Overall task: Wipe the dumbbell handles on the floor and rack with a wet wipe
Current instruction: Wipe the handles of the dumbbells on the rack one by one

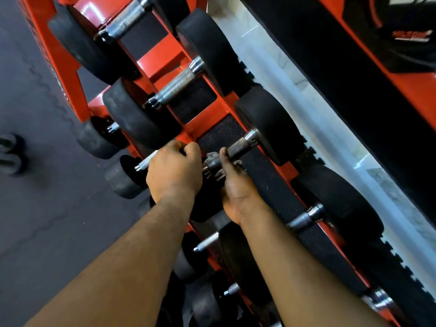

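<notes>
Bulky black rubber dumbbell heads (266, 123) crowd the slanted red steel rack (162, 57), leaving only narrow gaps above each knurled chrome handle (175, 86). The dark grey rubber floor (33, 208) beside lies open.

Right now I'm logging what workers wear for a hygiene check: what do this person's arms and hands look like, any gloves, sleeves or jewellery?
Both forearms are bare up to the frame's bottom edge: no sleeves in view. The left hand and right hand wear no gloves. No watch, band or ring shows on the wrists or on the fingers that can be seen; some fingers are hidden.
</notes>
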### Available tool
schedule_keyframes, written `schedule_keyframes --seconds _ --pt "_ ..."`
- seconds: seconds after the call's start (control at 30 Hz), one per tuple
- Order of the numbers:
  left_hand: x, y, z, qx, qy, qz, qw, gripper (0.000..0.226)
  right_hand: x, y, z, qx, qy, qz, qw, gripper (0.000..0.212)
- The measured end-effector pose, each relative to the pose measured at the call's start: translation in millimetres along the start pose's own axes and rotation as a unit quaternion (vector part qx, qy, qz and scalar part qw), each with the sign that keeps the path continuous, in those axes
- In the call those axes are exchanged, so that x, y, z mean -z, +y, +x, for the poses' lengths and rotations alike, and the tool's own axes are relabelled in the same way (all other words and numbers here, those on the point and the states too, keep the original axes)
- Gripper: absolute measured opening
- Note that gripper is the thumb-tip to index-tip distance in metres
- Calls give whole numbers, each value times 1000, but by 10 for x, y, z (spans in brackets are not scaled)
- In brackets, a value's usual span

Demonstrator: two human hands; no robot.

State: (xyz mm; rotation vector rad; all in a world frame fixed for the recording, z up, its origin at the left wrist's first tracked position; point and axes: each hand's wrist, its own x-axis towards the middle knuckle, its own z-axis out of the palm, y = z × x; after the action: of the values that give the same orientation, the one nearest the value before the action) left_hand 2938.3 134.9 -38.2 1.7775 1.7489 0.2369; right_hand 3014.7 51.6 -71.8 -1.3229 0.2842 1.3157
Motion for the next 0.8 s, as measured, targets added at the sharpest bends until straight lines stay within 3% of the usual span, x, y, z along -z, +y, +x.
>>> schedule_keyframes --seconds 0.07,0.13,0.23,0.3,0.43,0.47,0.5,0.53,0.6,0.63,0.8 --pt "-3 -1 3 0 1 0 1000 32 57 -17 5 -17 11 -56 998 47" --pt "-2 0 1 1 0 -1 1000 32 77 13 -30 -8 48 -196 979 39" --pt "-5 1 4 -1 -1 -6 1000 32 85 108 -197 62 88 -421 901 24" --pt "1 6 0 3 -5 -8 1000 31 96 101 -307 110 77 -470 873 18" --pt "12 6 3 10 -8 -12 1000 31 98 -111 -412 241 5 -445 863 18" --pt "9 5 -1 9 -8 -15 1000 31 119 -172 -392 314 2 -456 833 22" --pt "7 8 1 6 -7 -15 1000 31 146 -208 -328 394 9 -497 773 29" --pt "7 8 -4 5 -6 -14 1000 32 174 -219 -246 455 15 -566 688 40" --pt "17 14 -13 3 -4 -12 1000 33 232 -124 -46 479 5 -702 527 55" --pt "15 12 -8 3 -4 -13 1000 33 241 -54 13 454 -6 -753 476 55" --pt "17 4 -26 2 1 -14 1000 33 377 100 51 386 -59 -850 355 73"
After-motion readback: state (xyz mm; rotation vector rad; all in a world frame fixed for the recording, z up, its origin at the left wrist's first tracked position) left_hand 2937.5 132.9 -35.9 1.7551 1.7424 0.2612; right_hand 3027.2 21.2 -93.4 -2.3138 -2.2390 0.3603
